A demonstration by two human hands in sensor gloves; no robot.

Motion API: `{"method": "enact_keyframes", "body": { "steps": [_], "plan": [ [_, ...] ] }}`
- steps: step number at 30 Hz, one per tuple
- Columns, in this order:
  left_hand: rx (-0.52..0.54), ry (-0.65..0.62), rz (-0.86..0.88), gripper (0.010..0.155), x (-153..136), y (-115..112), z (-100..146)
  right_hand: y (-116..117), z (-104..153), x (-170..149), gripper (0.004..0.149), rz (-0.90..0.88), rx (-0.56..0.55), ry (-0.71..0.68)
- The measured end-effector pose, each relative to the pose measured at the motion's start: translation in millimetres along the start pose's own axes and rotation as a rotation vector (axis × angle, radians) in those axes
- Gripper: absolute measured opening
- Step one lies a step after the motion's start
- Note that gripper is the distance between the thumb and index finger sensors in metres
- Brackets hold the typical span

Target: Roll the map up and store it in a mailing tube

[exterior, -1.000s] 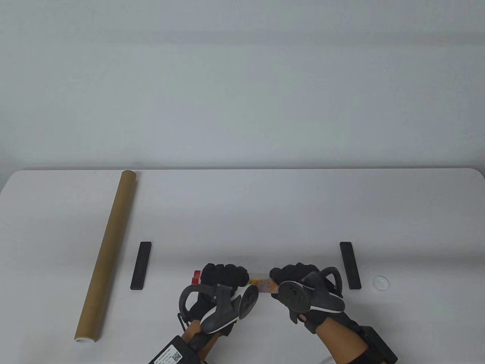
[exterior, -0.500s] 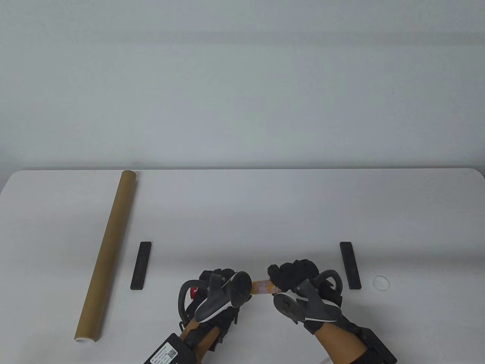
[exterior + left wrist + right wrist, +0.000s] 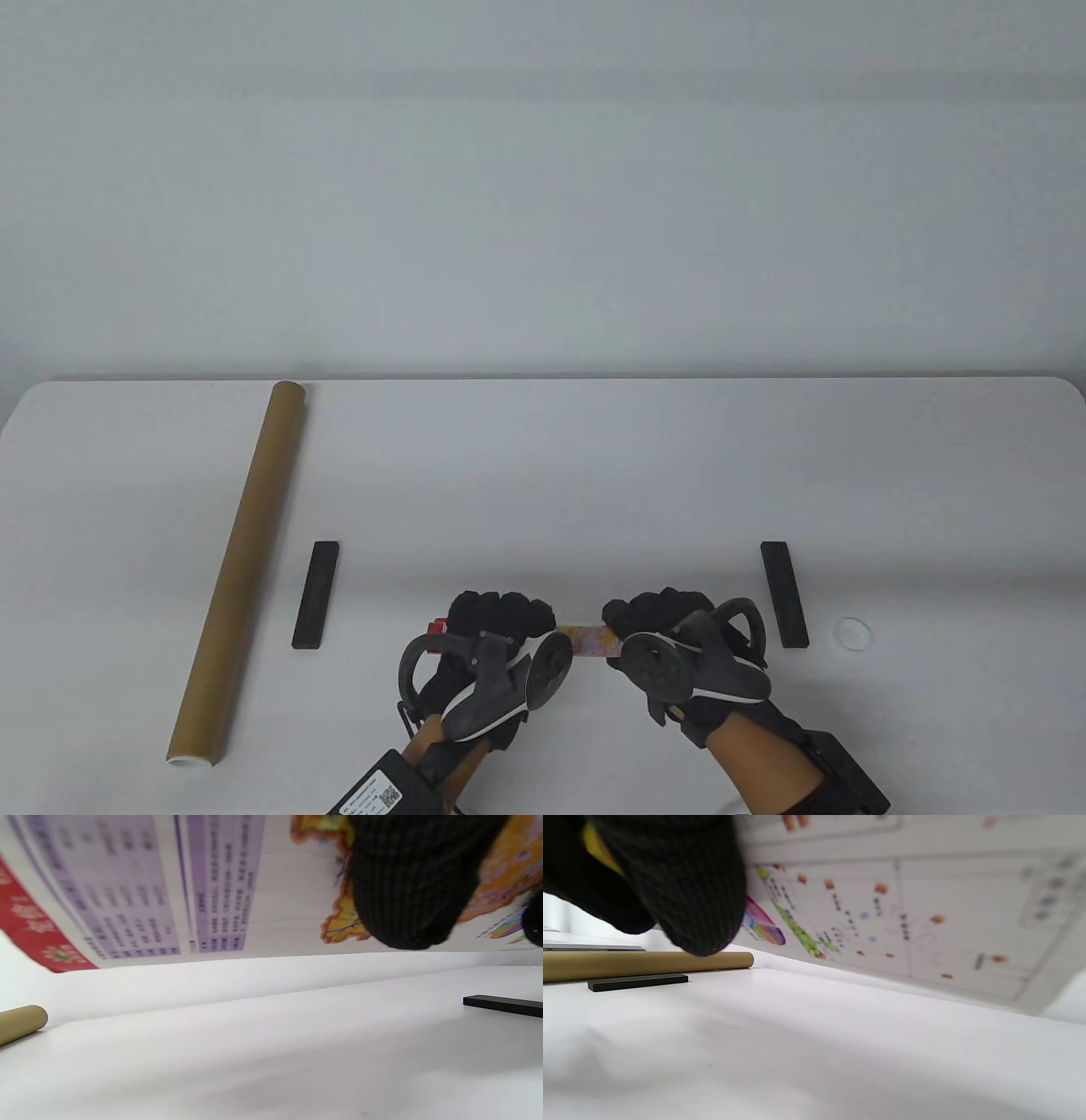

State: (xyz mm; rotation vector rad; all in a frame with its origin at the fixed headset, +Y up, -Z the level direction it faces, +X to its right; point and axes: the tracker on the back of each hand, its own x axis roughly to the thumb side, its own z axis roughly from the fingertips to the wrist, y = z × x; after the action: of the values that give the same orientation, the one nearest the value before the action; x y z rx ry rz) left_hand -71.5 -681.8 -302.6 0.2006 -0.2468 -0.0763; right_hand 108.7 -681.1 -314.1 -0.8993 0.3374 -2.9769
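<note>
The rolled map [image 3: 590, 639] lies crosswise near the table's front edge, held just above the table. My left hand [image 3: 496, 620] grips its left part, where a red end [image 3: 436, 628] sticks out. My right hand [image 3: 653, 618] grips its right part. Only a short printed stretch shows between the hands. The left wrist view shows the map's print [image 3: 212, 887] and a gloved finger [image 3: 407, 891] on it. The right wrist view shows the map [image 3: 903, 908] above the table. The brown mailing tube [image 3: 242, 564] lies at the left, running front to back, its white-rimmed end [image 3: 190, 758] at the front.
Two black bars lie on the white table [image 3: 543, 475]: one [image 3: 316, 594] right of the tube, one [image 3: 784, 593] right of my right hand. A small clear round cap [image 3: 852, 632] lies at the right.
Both hands turned on the roll: the wrists tipped back half a second ago and have come forward again. The roll stays in place near the front edge.
</note>
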Motion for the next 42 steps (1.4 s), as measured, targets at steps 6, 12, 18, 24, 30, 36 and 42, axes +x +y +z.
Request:
{"method": "enact_keyframes", "body": {
  "steps": [6,12,18,24,30,36,42],
  "plan": [
    [-0.105,0.022,0.081,0.045,-5.9,-2.0,-4.3,-2.1,3.0,10.0,0.06,0.14,-0.073,-0.033],
    [-0.164,0.018,0.132,0.046,-9.1,-4.9,-5.3,-1.9,2.7,12.4,0.057,0.158,-0.07,-0.042],
    [-0.03,0.006,0.016,0.051,-1.3,-1.9,-0.2,-0.6,0.0,5.7,0.054,0.072,-0.019,-0.017],
    [0.015,-0.012,-0.024,0.048,0.9,0.0,0.9,1.1,-1.1,1.3,0.054,0.003,0.003,-0.009],
    [-0.073,0.002,0.037,0.045,-3.3,0.0,-2.4,-0.7,2.0,8.3,0.058,0.116,-0.067,-0.028],
    [-0.173,0.01,0.141,0.045,-8.4,-3.8,-6.0,-2.6,3.1,12.0,0.058,0.183,-0.095,-0.042],
    [-0.103,-0.001,0.095,0.049,-3.9,-2.5,-2.9,-2.2,1.4,8.1,0.054,0.14,-0.049,-0.034]
  ]
}}
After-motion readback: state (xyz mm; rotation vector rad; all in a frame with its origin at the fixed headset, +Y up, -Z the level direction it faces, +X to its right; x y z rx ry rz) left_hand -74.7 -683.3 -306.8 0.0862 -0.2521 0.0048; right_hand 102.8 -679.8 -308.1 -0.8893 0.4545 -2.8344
